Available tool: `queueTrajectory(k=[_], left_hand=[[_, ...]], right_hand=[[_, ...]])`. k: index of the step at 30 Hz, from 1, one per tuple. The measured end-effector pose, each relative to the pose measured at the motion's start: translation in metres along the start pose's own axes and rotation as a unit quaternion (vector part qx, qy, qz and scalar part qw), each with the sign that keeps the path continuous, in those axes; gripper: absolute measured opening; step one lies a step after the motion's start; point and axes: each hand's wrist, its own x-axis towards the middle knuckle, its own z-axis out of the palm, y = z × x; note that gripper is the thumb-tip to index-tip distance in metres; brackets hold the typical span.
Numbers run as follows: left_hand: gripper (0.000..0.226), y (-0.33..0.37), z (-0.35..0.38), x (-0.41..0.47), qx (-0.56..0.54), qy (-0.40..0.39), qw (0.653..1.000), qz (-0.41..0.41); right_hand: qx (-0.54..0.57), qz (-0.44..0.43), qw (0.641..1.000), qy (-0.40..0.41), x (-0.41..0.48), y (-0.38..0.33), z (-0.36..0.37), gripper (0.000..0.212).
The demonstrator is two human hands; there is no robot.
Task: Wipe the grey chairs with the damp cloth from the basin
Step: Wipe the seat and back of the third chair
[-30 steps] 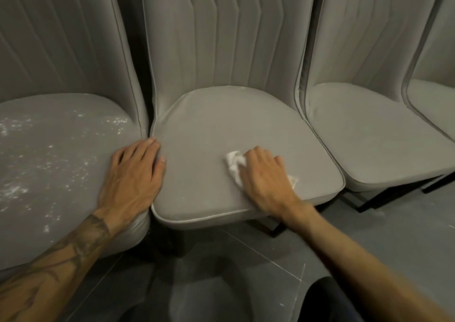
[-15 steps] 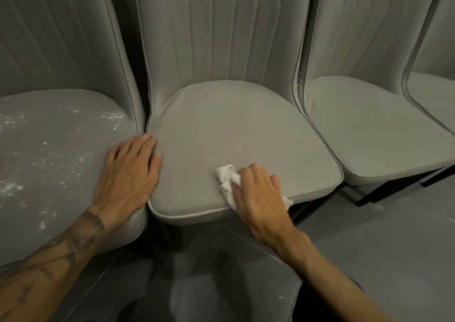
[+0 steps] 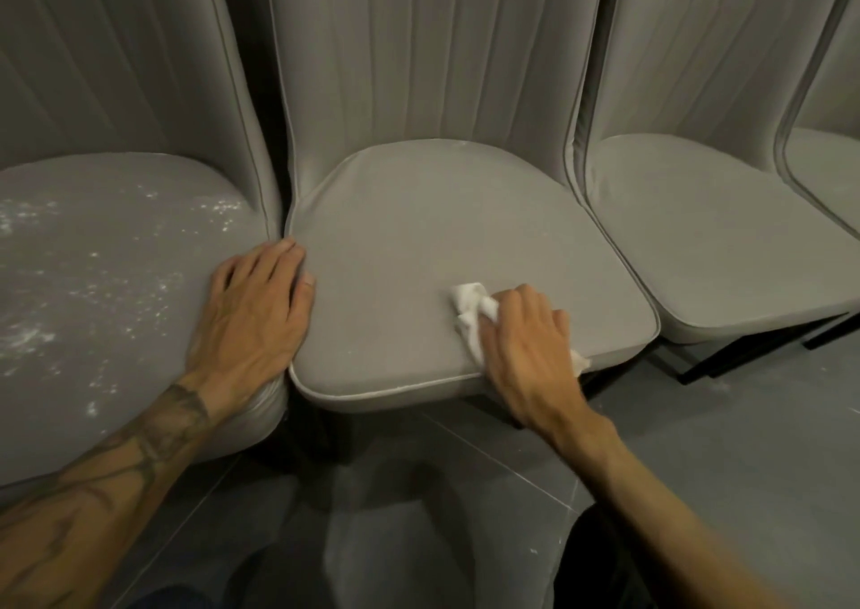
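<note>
The fingers [image 3: 523, 303] of the right hand [image 3: 526, 352] are curled over a crumpled white cloth [image 3: 470, 313] and press it onto the seat of the middle chair [image 3: 409, 236], near the seat's front right corner at centre right of the frame. One bunched end of the cloth sticks out past the fingertips and a smaller scrap shows beside the wrist at the seat's front edge. The left hand [image 3: 253, 315] lies flat with its fingers straight and close together and grips nothing. Its palm rests on the right edge of the left chair [image 3: 93, 292], the fingertips reach the gap between the two seats, and the thumb touches the side of the middle seat. The middle seat is a smooth, matte grey cushion with rounded corners, trimmed with pale piping [image 3: 395, 387] along its front edge. Its tall back is stitched in vertical channels. The left chair's seat looks glossier and is scattered with white specks [image 3: 139, 282]. A third chair [image 3: 698, 236] of the same shape stands just beside the middle one at right, and part of a fourth chair [image 3: 833, 166] shows at the right edge of the frame. Thin black legs [image 3: 698, 368] show under the third chair, above the dark grey tiled floor [image 3: 744, 445]. The left forearm [image 3: 130, 459] at lower left bears dark tattoo lines.
</note>
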Motion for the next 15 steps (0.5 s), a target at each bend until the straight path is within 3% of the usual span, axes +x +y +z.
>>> queueTrajectory(k=[3, 5, 8, 11, 15], left_hand=[[0.050, 0.000, -0.002, -0.001, 0.002, -0.002, 1.000, -0.005], [0.049, 0.002, -0.003, -0.001, 0.002, -0.001, 1.000, -0.009], [0.050, 0.005, -0.006, -0.001, 0.002, -0.010, 1.000, -0.017], [0.055, 0.007, -0.007, 0.000, -0.007, -0.021, 1.000, -0.020], [0.054, 0.007, -0.010, -0.002, -0.005, -0.019, 1.000, -0.024]], right_hand=[[0.029, 0.098, 0.994, 0.026, 0.000, 0.012, -0.001, 0.028], [0.020, 0.111, 0.993, 0.038, -0.006, -0.014, 0.007, 0.025], [0.013, 0.028, 0.999, 0.043, -0.014, -0.080, 0.022, 0.023], [0.075, -0.058, 0.996, 0.000, -0.012, -0.135, 0.032, 0.011], [0.035, -0.093, 0.995, 0.011, 0.006, -0.116, 0.029, 0.013]])
